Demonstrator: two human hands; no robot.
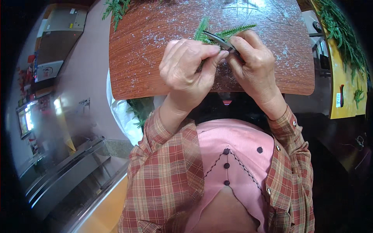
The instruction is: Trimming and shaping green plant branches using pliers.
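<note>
Over the near part of the brown table [143, 62], my left hand [188, 66] is closed in a pinch on a green artificial pine sprig [201, 29]. Its needled branches spread out beyond my fingers, one pointing away and one to the right [239, 29]. Closed around a dark metal hand tool [217, 39] with narrow pointed jaws, my right hand [254, 62] is close beside the left. The tool's handles are hidden in the palm, so pliers or scissors I cannot tell. Its jaws lie across the sprig, next to my left thumb and forefinger.
White flecks and thin dark wires [279, 21] are scattered over the tabletop. More green sprigs hang at its far left corner [116, 11]. To the right, a yellow board [342, 81] carries a pile of greenery [342, 31] and a dark-handled item [342, 97]. A white bag [122, 116] hangs at the left.
</note>
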